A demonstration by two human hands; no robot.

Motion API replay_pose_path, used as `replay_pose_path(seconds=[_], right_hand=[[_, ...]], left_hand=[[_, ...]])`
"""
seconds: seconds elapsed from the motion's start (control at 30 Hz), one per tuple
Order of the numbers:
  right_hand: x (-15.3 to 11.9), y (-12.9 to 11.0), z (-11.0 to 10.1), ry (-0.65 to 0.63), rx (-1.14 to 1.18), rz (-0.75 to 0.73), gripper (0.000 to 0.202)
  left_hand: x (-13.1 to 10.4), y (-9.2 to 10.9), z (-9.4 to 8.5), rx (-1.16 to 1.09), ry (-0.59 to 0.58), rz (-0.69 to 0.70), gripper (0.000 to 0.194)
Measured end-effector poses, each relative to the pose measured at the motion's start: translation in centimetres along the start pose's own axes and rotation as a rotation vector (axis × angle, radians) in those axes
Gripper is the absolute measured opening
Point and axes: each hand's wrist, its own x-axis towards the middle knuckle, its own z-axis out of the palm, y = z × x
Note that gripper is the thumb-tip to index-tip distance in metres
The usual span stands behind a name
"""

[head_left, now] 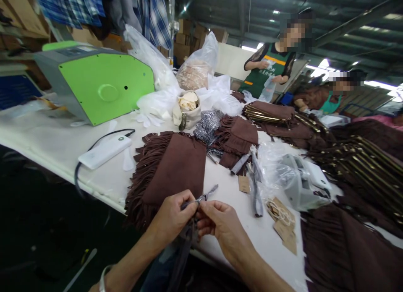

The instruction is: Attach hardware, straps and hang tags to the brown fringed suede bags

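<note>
Under a metal roof, we sit at a pale table (224,181) spread with goods, and beyond our fingers at least 2 co-workers are busy: a person in a green apron (262,78) and a second person (327,99) farther right. The grey strap (211,191) is right at our fingertips, above the table's near edge. Our left hand (176,208) has thumb and forefinger closed on it; our right hand (220,218) pinches it just beside, thumb against forefinger, with the other fingers curled under. A short end pokes out past the fingertips, and a grey length, probably the same piece, hangs below them.

We judge the strap light and limp, its crinkled covering thin, perhaps a little slippery and easy to tear. It seems best held close to the join, between thumb and forefinger of each hand, without a hard tug on the covering.

Just past the left fingers lies a brown fringed bag (176,170), soft-looking, its fringe spilling leftward. To the right of the fingers lie a similar wrapped strap (257,187) with a metal clasp, a cardboard tag (244,184) and, farther right, a few corded tags (285,237). Well apart, beyond and left, stands a green-sided machine (107,86).
</note>
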Motion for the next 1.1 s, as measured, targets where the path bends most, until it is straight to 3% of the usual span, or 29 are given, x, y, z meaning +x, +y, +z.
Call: replay_pose_path(seconds=[0.17, 0.4, 0.53, 0.67, 0.77, 0.93, 1.1], right_hand=[[0.3, 0.1, 0.7, 0.069, -0.020, 0.066, 0.054], [0.0, 0.2, 0.5, 0.023, 0.113, 0.173, 0.050], [0.0, 0.1, 0.6, -0.021, 0.208, 0.276, 0.043], [0.5, 0.4, 0.8, 0.045, 0.231, 0.300, 0.033], [0.4, 0.3, 0.6, 0.013, 0.235, 0.323, 0.031], [-0.6, -0.8, -0.2, -0.214, 0.284, 0.307, 0.039], [-1.1, -1.1, -0.3, -0.240, 0.203, 0.315, 0.038]], left_hand=[[0.1, -0.2, -0.1, -0.015, -0.022, 0.003, 0.025], [-0.1, -0.3, -0.5, -0.032, -0.083, 0.081, 0.022], [-0.5, -0.6, -0.3, 0.106, -0.065, 0.223, 0.020], [-0.9, -1.2, 0.3, 0.278, -0.036, 0.297, 0.019], [-1.0, -0.8, 0.3, 0.265, -0.020, 0.251, 0.020], [-0.4, 0.8, -1.0, 0.041, -0.060, 0.057, 0.027], [0.1, 1.1, -1.5, -0.068, -0.125, -0.130, 0.028]])
